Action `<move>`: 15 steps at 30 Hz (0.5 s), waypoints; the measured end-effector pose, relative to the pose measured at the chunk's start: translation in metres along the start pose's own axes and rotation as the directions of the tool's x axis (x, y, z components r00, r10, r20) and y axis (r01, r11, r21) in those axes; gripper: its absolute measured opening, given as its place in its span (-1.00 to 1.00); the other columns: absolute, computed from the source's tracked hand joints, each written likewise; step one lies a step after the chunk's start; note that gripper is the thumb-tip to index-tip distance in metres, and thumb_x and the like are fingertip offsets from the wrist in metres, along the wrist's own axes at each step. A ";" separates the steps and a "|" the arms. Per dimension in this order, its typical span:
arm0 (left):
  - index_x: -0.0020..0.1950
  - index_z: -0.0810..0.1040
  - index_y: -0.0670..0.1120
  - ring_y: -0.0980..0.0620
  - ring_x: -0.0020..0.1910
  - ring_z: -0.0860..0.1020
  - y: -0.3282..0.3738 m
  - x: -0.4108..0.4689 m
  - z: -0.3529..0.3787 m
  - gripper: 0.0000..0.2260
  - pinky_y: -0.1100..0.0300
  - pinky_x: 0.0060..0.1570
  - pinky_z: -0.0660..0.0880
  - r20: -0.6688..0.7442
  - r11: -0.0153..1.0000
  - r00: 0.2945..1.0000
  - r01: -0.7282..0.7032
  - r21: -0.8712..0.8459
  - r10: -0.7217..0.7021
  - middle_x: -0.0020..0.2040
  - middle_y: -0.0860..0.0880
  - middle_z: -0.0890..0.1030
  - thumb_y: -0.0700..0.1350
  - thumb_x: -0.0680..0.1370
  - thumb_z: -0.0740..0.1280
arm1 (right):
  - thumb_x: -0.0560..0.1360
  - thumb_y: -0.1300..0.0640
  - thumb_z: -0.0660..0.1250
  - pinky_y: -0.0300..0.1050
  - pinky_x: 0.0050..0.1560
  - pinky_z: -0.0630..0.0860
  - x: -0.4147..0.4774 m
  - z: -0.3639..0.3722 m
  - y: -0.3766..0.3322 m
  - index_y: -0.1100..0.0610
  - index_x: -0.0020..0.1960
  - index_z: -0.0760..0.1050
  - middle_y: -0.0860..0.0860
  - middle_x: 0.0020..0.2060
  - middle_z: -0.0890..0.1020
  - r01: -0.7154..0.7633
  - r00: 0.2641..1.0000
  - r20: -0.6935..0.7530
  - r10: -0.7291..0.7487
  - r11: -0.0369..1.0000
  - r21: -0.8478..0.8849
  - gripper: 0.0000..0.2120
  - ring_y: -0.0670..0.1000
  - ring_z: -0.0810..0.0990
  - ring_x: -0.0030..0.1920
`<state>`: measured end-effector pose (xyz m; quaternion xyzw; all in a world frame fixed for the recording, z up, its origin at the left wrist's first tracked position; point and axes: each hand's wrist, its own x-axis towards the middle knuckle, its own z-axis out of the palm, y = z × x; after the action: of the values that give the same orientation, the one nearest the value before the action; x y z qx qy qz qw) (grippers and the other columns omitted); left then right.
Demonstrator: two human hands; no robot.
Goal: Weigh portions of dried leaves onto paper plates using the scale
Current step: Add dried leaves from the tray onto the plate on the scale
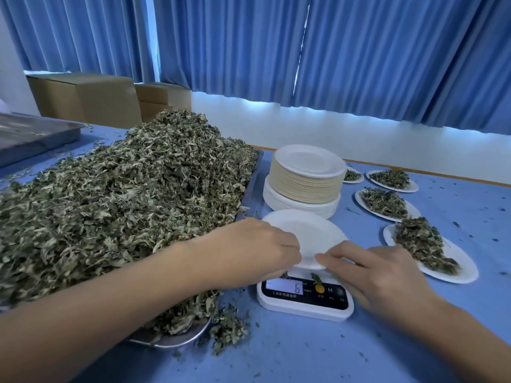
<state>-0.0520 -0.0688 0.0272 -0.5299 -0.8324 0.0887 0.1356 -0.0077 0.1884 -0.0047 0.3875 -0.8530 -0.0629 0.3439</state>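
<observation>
small packing workroom: dried leaves point(124, 203) lying heaped on a steel tray point(171, 340) left of the left hand point(257, 247), cardboard boxes point(83, 98) sitting far beyond it, blue curtains point(359, 51) hanging behind.

Pleated blue curtains point(235, 42) fill the top from 10 to 2 o'clock. Daylight leaks through a narrow gap point(303, 34) at 12 and glows along their hem. Below them runs a white wall point(359, 139). Brown cardboard boxes point(88, 98) stand at 10 o'clock, behind a blue-covered table point(304, 355) spreading toward 6.

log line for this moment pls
plate empty on scale | left hand grips plate rim | right hand touches rim | display shows 6
</observation>
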 end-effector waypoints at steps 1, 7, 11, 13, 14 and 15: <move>0.29 0.53 -0.03 -0.01 0.13 0.55 -0.003 0.002 0.000 -0.71 0.01 0.11 0.51 0.031 0.999 0.999 0.023 -0.036 -0.022 0.25 0.07 0.53 -0.01 0.73 0.07 | 0.51 0.20 0.43 -0.14 -0.60 0.33 0.000 0.000 0.000 0.12 0.04 0.74 -0.02 -0.13 0.71 0.002 1.000 0.010 -0.003 1.000 0.028 -0.84 0.08 0.44 -0.56; 0.24 0.67 -0.01 0.17 0.17 0.60 -0.030 -0.002 -0.010 -0.79 0.13 0.31 0.47 0.020 0.816 0.951 0.274 -0.510 -0.307 0.20 0.12 0.67 -0.09 0.64 0.33 | 0.68 -0.13 0.12 -0.10 -0.39 0.55 -0.002 0.001 0.006 0.05 0.06 0.73 -0.08 -0.02 0.69 -0.359 0.920 -0.089 0.381 0.913 0.194 -0.55 0.00 0.65 -0.33; 0.30 0.61 0.03 0.04 0.18 0.58 -0.062 -0.014 -0.018 -0.76 0.01 0.29 0.50 0.097 0.755 0.837 0.530 -0.386 -0.538 0.26 0.05 0.62 -0.06 0.67 0.25 | 0.70 -0.07 0.12 0.08 -0.16 0.55 -0.006 0.014 0.025 0.06 -0.08 0.62 -0.13 -0.14 0.65 -0.694 0.672 -0.014 0.740 0.637 0.336 -0.62 0.04 0.64 -0.20; 0.39 0.52 0.01 -0.06 0.27 0.55 -0.070 -0.018 -0.013 -0.70 -0.02 0.32 0.48 0.293 0.728 0.765 0.640 -0.245 -0.574 0.36 -0.02 0.55 -0.05 0.66 0.26 | 0.68 -0.01 0.17 0.07 -0.16 0.57 -0.012 0.022 0.035 0.03 -0.16 0.57 -0.14 -0.21 0.67 -0.787 0.540 0.056 0.839 0.481 0.386 -0.68 0.00 0.65 -0.25; 0.43 0.47 -0.02 -0.10 0.29 0.54 -0.072 -0.020 -0.010 -0.67 -0.02 0.31 0.48 0.406 0.724 0.720 0.666 -0.178 -0.563 0.38 -0.06 0.53 -0.05 0.66 0.27 | 0.68 0.02 0.18 0.04 -0.19 0.57 -0.016 0.026 0.039 0.01 -0.20 0.56 -0.12 -0.25 0.68 -0.809 0.496 0.081 0.865 0.426 0.405 -0.67 -0.03 0.64 -0.30; 0.45 0.44 -0.06 -0.12 0.28 0.54 -0.071 -0.020 -0.006 -0.64 0.00 0.29 0.50 0.496 0.729 0.680 0.673 -0.128 -0.540 0.38 -0.09 0.53 -0.05 0.66 0.27 | 0.68 0.04 0.18 0.01 -0.22 0.54 -0.020 0.029 0.042 0.00 -0.23 0.56 -0.07 -0.29 0.67 -0.825 0.464 0.103 0.880 0.387 0.411 -0.65 -0.03 0.61 -0.37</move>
<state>-0.1029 -0.1173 0.0508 -0.2009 -0.9732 0.0238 -0.1094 -0.0428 0.2267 -0.0217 -0.0412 -0.8975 0.3265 0.2938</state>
